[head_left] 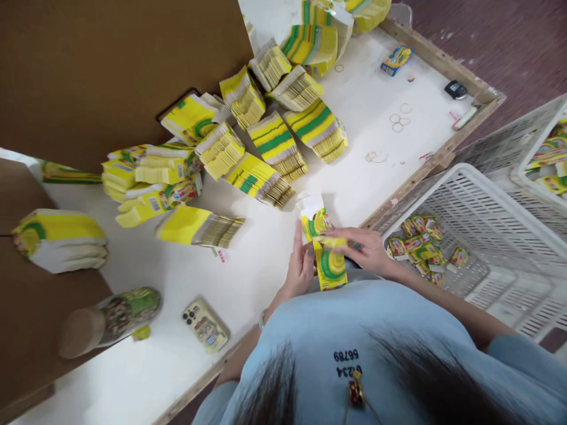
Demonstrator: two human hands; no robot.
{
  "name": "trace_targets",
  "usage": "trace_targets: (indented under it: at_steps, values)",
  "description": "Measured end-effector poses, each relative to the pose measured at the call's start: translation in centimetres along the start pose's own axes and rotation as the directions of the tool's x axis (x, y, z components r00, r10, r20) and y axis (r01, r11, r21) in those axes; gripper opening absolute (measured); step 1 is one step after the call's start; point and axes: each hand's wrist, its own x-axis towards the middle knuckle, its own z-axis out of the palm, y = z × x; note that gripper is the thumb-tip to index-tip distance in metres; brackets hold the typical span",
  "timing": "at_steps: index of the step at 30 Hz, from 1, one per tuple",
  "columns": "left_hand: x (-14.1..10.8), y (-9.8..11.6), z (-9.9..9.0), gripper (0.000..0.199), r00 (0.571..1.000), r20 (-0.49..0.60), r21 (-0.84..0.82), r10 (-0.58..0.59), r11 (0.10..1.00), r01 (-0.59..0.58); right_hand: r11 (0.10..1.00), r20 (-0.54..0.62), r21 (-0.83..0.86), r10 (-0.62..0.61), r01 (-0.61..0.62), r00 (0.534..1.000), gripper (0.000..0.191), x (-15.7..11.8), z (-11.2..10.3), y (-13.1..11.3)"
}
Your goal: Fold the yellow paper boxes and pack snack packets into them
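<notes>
In front of my body, at the table's edge, a yellow and green carton (333, 267) hangs with its white flaps up. My left hand (302, 265) grips its left side, thumb and fingers on the card. From the right, my right hand (365, 248) reaches across the carton's front, its fingers closed round a small yellow piece (335, 242) that is blurred by motion. Stacks of flat yellow and green cartons (277, 144) fan out on the white table (257, 254) beyond my hands.
White plastic baskets (487, 195) stand at the right, the nearer with small yellow packs (423, 245). A phone (206, 324) and a jar (128, 316) lie at the lower left. Large brown boxes (110, 65) are at the left. Rubber bands (397, 123) and a blue box (397, 59) lie farther back.
</notes>
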Motion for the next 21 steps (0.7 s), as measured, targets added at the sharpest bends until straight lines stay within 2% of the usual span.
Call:
trace_targets:
  at_steps: [2, 3, 6, 8, 10, 16, 21]
  values:
    - [0.0, 0.6, -0.3, 0.068, 0.999, 0.032, 0.035, -0.006, 0.999, 0.004, 0.999, 0.107, -0.006, -0.05, 0.051, 0.993, 0.042, -0.1, -0.6, 0.0]
    - [0.0, 1.0, -0.4, 0.064, 0.999, 0.04, 0.054, -0.009, 0.999, 0.007, 1.0, 0.137, 0.014, -0.016, 0.015, 0.99, 0.044, -0.2, -0.8, -0.1]
    - [0.2, 1.8, -0.6, 0.061, 0.999, 0.034, 0.114, -0.032, 0.993, 0.028, 0.963, 0.196, 0.121, 0.215, -0.241, 0.957, 0.043, -0.5, -0.5, -0.5]
    - [0.3, 2.0, -0.5, 0.064, 0.998, 0.027, 0.136, -0.049, 0.99, 0.045, 0.919, 0.235, 0.187, 0.301, -0.347, 0.924, 0.044, -0.5, -0.1, -0.9]
    - [0.3, 2.0, -0.3, 0.066, 0.998, 0.025, 0.145, -0.06, 0.988, 0.056, 0.908, 0.248, 0.199, 0.317, -0.368, 0.916, 0.043, -0.3, 0.1, -1.4]
    - [0.3, 1.6, -0.2, 0.06, 1.0, -0.004, 0.162, -0.026, 0.986, 0.026, 0.927, 0.254, 0.087, 0.334, -0.366, 0.908, 0.045, 0.2, -0.4, -2.4]
    - [0.1, 1.3, 0.0, 0.058, 0.999, -0.006, 0.156, -0.031, 0.987, 0.032, 0.889, 0.317, 0.214, 0.328, -0.404, 0.89, 0.047, 0.2, -0.6, -2.4]
